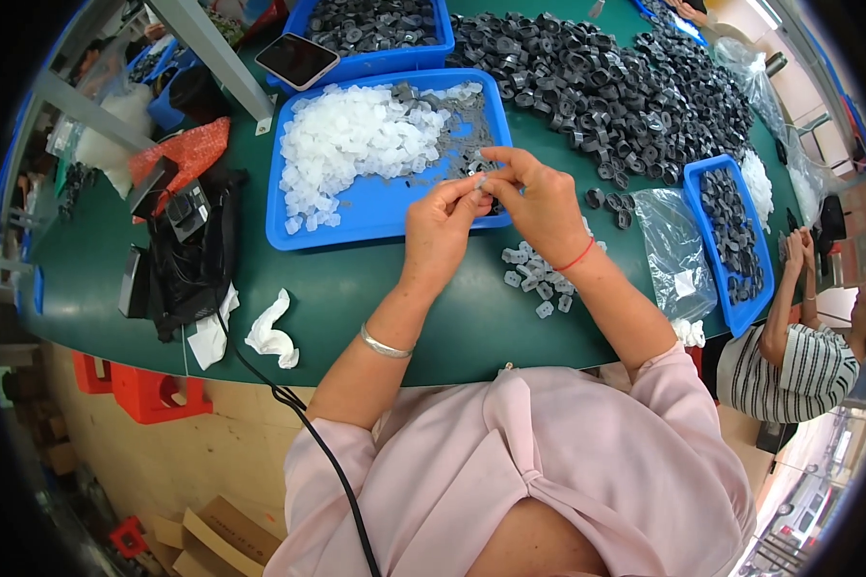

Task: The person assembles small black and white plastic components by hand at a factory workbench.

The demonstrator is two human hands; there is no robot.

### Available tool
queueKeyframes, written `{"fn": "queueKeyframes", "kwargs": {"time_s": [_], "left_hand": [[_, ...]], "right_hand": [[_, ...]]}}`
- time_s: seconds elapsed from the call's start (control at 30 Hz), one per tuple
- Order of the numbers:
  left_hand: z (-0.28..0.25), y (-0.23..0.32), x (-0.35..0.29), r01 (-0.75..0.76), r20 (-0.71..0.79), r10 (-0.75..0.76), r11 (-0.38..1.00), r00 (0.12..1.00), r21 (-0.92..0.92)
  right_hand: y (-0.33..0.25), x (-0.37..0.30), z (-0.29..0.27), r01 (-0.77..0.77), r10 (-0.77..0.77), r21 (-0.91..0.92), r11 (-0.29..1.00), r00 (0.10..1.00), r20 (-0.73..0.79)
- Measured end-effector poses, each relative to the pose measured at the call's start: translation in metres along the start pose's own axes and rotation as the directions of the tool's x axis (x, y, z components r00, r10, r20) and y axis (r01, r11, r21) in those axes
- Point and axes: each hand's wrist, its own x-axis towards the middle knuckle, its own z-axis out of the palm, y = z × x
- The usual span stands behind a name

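The fingers [466, 187] of the left hand [441, 223] and those of the right hand [546, 204] meet, thumb and forefinger of each pinched nearly together, on a small piece [482, 182] whose shape is mostly hidden by the fingertips. The piece is held above the near right corner of a blue tray [380, 226]. In that tray, translucent white pieces [356, 135] are heaped across the left and middle, with flat grey pieces [467, 125] scattered over the right part. Below the right wrist, a loose cluster of pale grey pieces [539, 274] lies directly on the green desk [404, 356]. Beyond the right hand spreads a large heap of black parts [597, 91]; nearer, to the right, are a clear plastic bag [672, 245] and a narrow blue tray of dark parts [738, 317]. Behind the first tray stands a blue bin [446, 34] of dark parts, with a phone [298, 61] at its left. Farther left lie crumpled white tissue [274, 332] and a black bag [192, 260]. At the far right, a co-worker in a striped top [789, 373] has both hands near the desk's edge.
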Motion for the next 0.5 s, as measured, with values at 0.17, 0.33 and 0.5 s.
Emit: {"fn": "queueKeyframes", "kwargs": {"time_s": [0.17, 0.33, 0.5], "left_hand": [[0.002, 0.003, 0.0, -0.047, -0.001, 0.047, 0.996, 0.999, 0.081], [-0.002, 0.01, 0.003, 0.192, 0.029, -0.19, 0.964, 0.981, -0.183], [0.0, 0.015, 0.001, 0.198, 0.03, -0.195, 0.967, 0.98, -0.163]], "right_hand": [[0.0, -0.003, 0.0, 0.056, -0.057, -0.033, 0.998, 0.998, -0.027], [-0.004, 0.004, -0.016, -0.032, 0.027, 0.07, 0.997, 0.997, 0.077], [-0.008, 0.007, -0.023, -0.211, 0.18, 0.148, 0.966, 0.964, 0.198]]}}
